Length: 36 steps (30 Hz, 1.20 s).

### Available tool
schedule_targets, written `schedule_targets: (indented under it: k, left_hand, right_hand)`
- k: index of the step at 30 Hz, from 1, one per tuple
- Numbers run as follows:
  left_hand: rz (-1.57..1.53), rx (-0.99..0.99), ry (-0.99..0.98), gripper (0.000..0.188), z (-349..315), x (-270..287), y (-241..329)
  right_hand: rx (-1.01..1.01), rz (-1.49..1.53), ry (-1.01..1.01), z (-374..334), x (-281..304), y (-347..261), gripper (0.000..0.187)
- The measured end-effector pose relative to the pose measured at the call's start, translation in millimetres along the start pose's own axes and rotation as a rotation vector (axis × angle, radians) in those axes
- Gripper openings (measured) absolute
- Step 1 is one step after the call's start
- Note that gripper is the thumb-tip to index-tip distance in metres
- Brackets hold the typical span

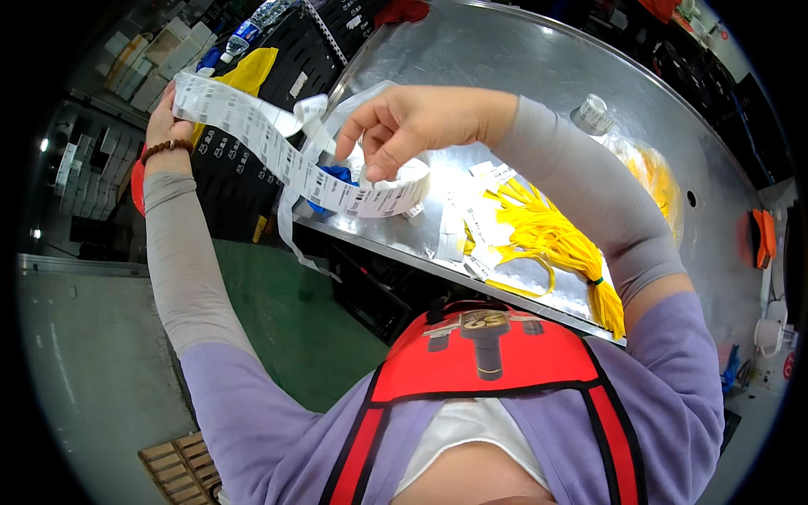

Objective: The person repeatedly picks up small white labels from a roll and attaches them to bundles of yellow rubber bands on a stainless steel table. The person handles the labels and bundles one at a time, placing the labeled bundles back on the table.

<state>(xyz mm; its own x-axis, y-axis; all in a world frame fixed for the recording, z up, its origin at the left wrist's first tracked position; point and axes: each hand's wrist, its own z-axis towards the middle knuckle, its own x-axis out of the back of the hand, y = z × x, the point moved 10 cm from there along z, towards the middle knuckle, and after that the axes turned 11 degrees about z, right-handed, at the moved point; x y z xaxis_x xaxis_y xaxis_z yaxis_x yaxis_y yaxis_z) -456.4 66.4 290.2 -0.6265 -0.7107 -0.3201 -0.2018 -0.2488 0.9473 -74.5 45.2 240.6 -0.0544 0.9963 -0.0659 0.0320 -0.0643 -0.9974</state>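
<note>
A long white strip of printed labels (261,135) runs from the upper left across to the table's edge. Its upper end is in my left hand (166,126), raised at the far left, fingers partly hidden behind it. At the other end, the strip curves round in a loose coil (412,183) over the metal table. My right hand (396,130) hovers above this coil, fingers bent, with a gap between thumb and forefinger. Something blue (338,174) shows beneath the strip. A bundle of yellow straps (547,231) with white tags lies right of the coil.
On the metal table (488,55) stands a small label roll (593,111), near a clear bag of yellow items (648,172). Black crates (240,164) adjoin its left side, with a yellow bag (252,71) and a plastic bottle (240,40) on top.
</note>
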Motion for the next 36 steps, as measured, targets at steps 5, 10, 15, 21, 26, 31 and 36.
schedule_targets:
  k: [5,10,15,21,26,31,36]
  left_hand:
    - [-0.039,0.199,-0.475,0.019,-21.0,-80.4,-29.6]
    - [0.013,0.145,-0.804,0.029,-66.1,-173.9,-27.7]
    - [0.228,-0.125,-0.701,0.060,-67.6,-134.1,-20.3]
    - [-0.045,0.087,-0.884,0.070,-200.4,-118.3,-113.3]
    - [0.342,0.114,-1.307,0.050,-306.4,-76.5,-153.0]
    - [-0.492,-0.314,-1.832,0.025,-417.1,43.2,-21.7]
    - [-0.760,-1.141,-0.650,0.015,-529.5,61.3,137.2]
  right_hand:
    - [0.362,-0.171,0.603,21.8,76.0,-11.3,0.086]
    - [0.508,0.190,0.437,74.1,65.5,6.6,0.077]
    - [0.288,0.237,0.429,81.2,33.5,9.3,0.036]
    - [0.510,0.162,0.764,85.2,95.7,-52.8,0.031]
    - [0.622,0.243,0.659,85.5,136.4,-123.5,0.021]
    - [0.668,0.254,0.791,94.1,223.4,-126.0,0.014]
    - [0.633,0.353,0.833,153.8,305.0,-71.8,0.013]
